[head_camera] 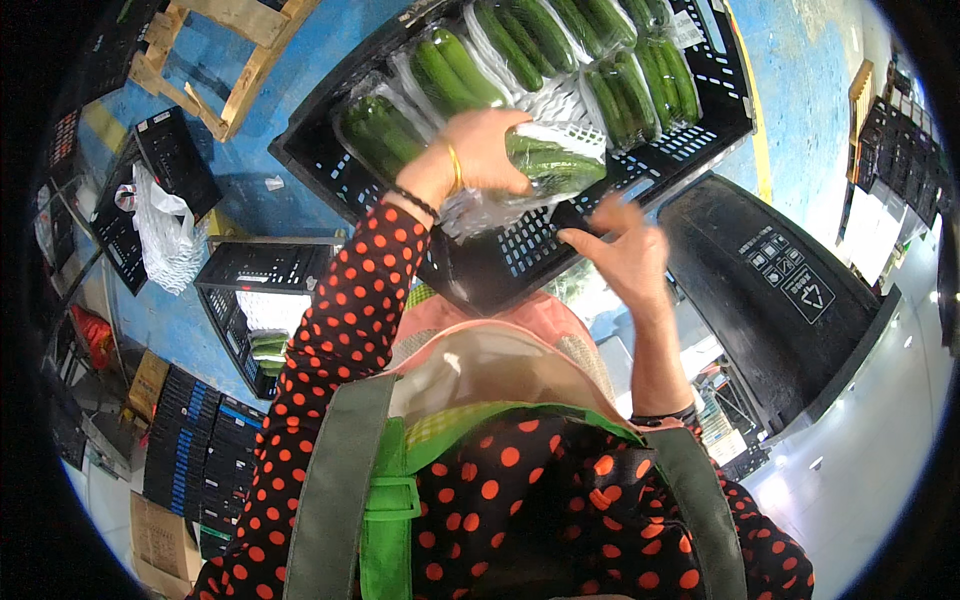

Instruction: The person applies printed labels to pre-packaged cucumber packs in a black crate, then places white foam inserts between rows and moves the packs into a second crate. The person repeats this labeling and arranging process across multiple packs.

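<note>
My left hand (474, 154) grips a plastic-wrapped pack of cucumbers (564, 166) with a white foam net inside, above the near part of a black slotted plastic crate (525, 251). To the right of this pack, over the crate's near wall, my right hand (628, 247) has its thumb and fingers apart and looks blurred. Nothing shows in it. Several similar wrapped cucumber packs (517, 45) lie in rows farther back in the crate. One pack (379, 131) sits at the crate's left end, partly behind my left hand.
A black bin (772, 277) bearing printed symbols stands right of the crate. At the left are a smaller black crate (259, 259) with cucumbers and a crate (176, 161) with a white plastic bag (161, 217). A wooden pallet (221, 105) lies on the blue floor (259, 161); stacked crates (184, 442) stand lower left.
</note>
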The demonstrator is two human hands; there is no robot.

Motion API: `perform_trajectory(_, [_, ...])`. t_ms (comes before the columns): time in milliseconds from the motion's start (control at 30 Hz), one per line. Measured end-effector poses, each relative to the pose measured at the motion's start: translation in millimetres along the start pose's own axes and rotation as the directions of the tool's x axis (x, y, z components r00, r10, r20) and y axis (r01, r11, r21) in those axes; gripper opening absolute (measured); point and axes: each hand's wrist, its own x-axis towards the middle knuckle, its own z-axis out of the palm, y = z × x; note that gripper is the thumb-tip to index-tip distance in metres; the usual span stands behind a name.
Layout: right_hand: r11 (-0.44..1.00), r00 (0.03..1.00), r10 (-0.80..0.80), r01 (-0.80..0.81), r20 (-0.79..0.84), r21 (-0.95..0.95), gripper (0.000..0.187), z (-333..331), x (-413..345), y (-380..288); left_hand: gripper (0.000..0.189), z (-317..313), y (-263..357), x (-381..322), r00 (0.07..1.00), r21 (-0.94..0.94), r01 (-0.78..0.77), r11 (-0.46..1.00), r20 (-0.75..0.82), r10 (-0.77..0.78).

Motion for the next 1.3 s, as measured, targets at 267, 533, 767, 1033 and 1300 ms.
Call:
perform_trajectory(267, [0.698, 0.710, -0.682, 0.704, 0.177, -0.136, 0.121, -10.5, 92.7, -24.0, 0.061, -9.8, 19.4, 29.1, 0.967, 0.053, -0.118, 0.992, 0.234, 0.102])
perform_trajectory(533, [0.827, 0.864, -0.504, 0.489, 0.023, -0.278, 0.115, -12.4, 137.8, -1.3, 0.092, 16.7, -26.8, 40.6, 0.961, -0.601, -0.003, 0.799, -0.223, -0.164])
perform_trajectory(767, [0.972, 0.969, -0.031, -0.028, 0.247, 0.235, 0.091, -24.2, 158.8, 15.8, 0.045, 39.1, -55.3, 50.9, 0.945, -0.738, -0.080, 0.671, -0.271, -0.185])
perform_trajectory(1033, [0.953, 0.986, -0.163, 0.148, -0.034, -0.263, 0.109, 7.7, 168.8, 16.5, 0.045, 54.9, -53.5, 34.7, 0.927, -0.620, -0.101, 0.778, -0.342, -0.153])
perform_trajectory(1300, [0.923, 0.991, -0.060, 0.011, -0.116, -0.386, 0.113, 9.6, 175.5, 17.8, 0.034, 74.4, -20.4, -72.2, 0.838, -0.637, -0.263, 0.725, -0.523, -0.156])
